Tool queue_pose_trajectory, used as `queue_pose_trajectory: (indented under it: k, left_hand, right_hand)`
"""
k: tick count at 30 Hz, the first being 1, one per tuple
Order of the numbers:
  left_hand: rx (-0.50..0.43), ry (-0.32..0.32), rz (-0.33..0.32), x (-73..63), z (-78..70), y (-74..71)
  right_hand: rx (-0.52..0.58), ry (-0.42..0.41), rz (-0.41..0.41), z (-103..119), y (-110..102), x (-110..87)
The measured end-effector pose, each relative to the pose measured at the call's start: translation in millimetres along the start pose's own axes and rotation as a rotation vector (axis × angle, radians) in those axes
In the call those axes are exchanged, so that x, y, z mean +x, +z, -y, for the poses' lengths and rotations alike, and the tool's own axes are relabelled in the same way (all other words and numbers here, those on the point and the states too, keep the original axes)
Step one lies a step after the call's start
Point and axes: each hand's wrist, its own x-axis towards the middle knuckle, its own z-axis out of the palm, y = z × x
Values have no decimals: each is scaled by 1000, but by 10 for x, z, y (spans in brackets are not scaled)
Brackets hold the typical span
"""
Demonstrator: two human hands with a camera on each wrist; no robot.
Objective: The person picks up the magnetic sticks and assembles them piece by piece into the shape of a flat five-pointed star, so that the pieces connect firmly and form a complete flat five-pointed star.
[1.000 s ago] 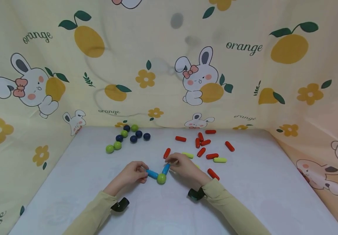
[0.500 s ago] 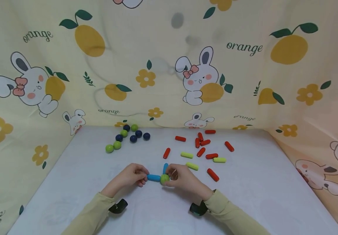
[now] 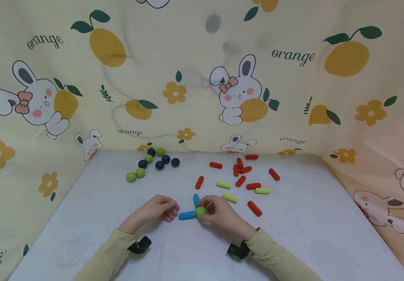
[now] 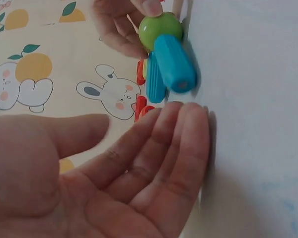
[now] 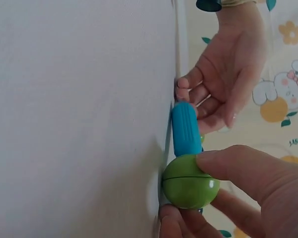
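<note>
My right hand (image 3: pixel 220 214) pinches a green ball (image 5: pixel 191 182) between thumb and fingers, low over the white table. Two blue rods join the ball. One blue rod (image 3: pixel 187 215) points left toward my other hand; the second blue rod (image 3: pixel 196 200) points to the back. Just beyond the tip of the left-pointing rod is my left hand (image 3: pixel 154 210), holding nothing. In the left wrist view its palm and loosely bent fingers (image 4: pixel 193 134) show, apart from the rod.
Navy balls (image 3: pixel 159 165) and green balls (image 3: pixel 131 176) lie at the back left. Several red rods (image 3: pixel 255 208) and a few yellow-green rods (image 3: pixel 230 198) are scattered behind and right of my right hand. A printed cloth (image 3: pixel 194 78) hangs behind the table.
My right hand has moved from the back blue rod to the green ball. The joined piece has turned and shifted right, and my left hand has let go of its rod.
</note>
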Motion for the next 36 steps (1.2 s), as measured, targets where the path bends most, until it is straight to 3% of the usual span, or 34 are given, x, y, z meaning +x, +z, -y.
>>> queue_pose_trajectory:
  k: [4, 7, 10, 15, 20, 23, 27, 32, 36]
  left_hand:
    - [-22, 38, -14, 11, 10, -76]
    - [-4, 68, -74, -36, -72, -157]
    - [30, 127, -170, -72, -106, -285]
    - [96, 220, -392, -78, -65, -558]
    - [89, 285, -582, -82, -16, -849]
    - [99, 280, -650, -79, 38, -1006]
    - [141, 254, -682, -52, 142, -1158]
    - [206, 210, -732, -24, 297, -1262]
    - [223, 133, -748, -13, 388, -1302]
  right_hand:
    - [-12, -22, 5, 1, -45, -42]
    - [-15, -35, 20, -23, -81, -66]
    - [-6, -45, 46, -70, -111, -74]
    - [21, -71, 80, -127, -144, -81]
    - [28, -75, 86, -141, -163, -90]
    - [30, -71, 86, -144, -173, -91]
    - [32, -73, 82, -154, -184, -90]
    - [39, -80, 81, -161, -191, -85]
    - [38, -73, 84, -158, -204, -88]
